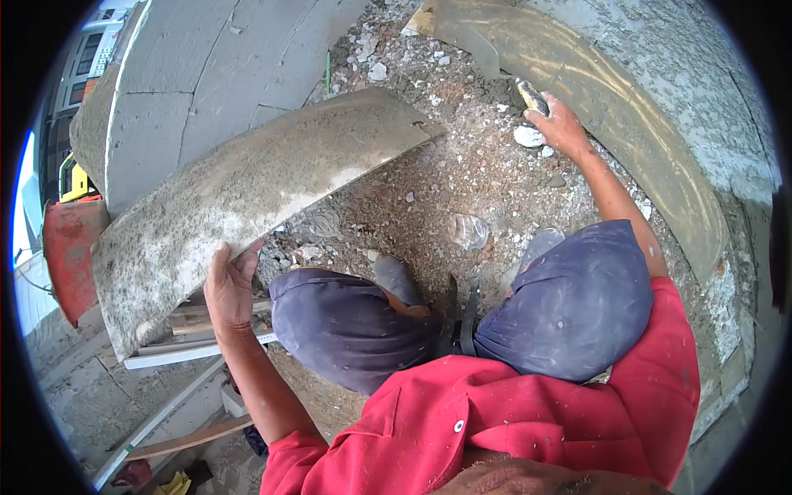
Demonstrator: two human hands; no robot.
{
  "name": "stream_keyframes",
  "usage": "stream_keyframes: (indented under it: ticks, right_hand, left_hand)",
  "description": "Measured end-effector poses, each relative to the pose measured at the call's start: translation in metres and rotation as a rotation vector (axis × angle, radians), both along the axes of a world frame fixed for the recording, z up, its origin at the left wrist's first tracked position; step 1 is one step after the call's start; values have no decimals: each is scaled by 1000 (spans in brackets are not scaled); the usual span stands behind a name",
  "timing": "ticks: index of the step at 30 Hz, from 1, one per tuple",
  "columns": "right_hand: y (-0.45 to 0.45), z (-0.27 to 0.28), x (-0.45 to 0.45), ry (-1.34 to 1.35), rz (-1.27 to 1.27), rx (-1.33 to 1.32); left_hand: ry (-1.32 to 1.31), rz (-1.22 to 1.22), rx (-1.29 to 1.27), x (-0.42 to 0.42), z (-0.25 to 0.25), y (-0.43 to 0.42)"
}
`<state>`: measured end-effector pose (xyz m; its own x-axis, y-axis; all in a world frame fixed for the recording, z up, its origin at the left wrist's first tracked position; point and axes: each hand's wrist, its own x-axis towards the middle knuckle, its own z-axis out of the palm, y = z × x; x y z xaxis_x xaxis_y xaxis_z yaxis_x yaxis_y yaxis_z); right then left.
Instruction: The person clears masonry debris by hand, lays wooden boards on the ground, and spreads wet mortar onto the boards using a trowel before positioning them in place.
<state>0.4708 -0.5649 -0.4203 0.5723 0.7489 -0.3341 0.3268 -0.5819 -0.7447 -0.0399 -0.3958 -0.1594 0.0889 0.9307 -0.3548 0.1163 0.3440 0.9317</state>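
Note:
My left hand (232,285) is closed on the lower edge of a long grey, mottled board (264,169), thumb showing on its near side. The board lies tilted to my left, its far end over the rubble. My right hand (563,128) is wrapped round the worn handle of a trowel (533,97), whose thin grey blade points up and left. Just below that hand sits a white lump (529,137). Beyond the trowel a brown, smeared panel (610,103) curves down the right side; in the fisheye view I cannot tell its true shape.
Gravel and broken bits (445,181) cover the ground between the boards, with a crumpled clear plastic piece (469,232) on it. Grey slabs (214,62) stand at upper left. A red container (73,256), a white strip (165,417) and a wooden strip (194,437) are at left.

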Motion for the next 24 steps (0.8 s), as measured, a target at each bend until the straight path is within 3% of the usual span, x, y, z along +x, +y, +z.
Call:
stream_keyframes:
  ticks: [3, 6, 9, 11, 13, 17, 18, 20, 23, 24]
  right_hand:
    - [-39, -53, -5, -283, 4, -67]
    - [-69, -58, -31, -171, -50, -114]
    - [-92, -59, -50, -132, -52, -102]
    - [-101, -65, -53, -155, -31, -81]
    - [-102, -62, -55, -116, -38, -87]
    - [-99, -46, -62, -130, -27, -105]
    - [-97, -35, -64, -117, -21, -113]
    - [-91, -9, -67, -42, -11, -174]
    - [-98, -16, -72, -94, 16, -201]
    - [-107, -34, -71, -128, 32, -210]
  left_hand:
    - [-229, 204, -40, -58, -55, -28]
    - [-345, 311, -259, -86, -89, -76]
    - [-315, 348, -199, -84, -110, -108]
    - [-504, 480, -283, -69, -120, -114]
    - [-672, 316, -427, -78, -155, -96]
    - [-871, -30, -495, -34, -174, -38]
    - [-1012, 3, -438, -39, -218, -11]
    - [-1106, 47, -354, -7, -255, 41]
    - [-991, 64, -350, 88, -281, 98]
    - [-888, 28, -480, 106, -296, 108]
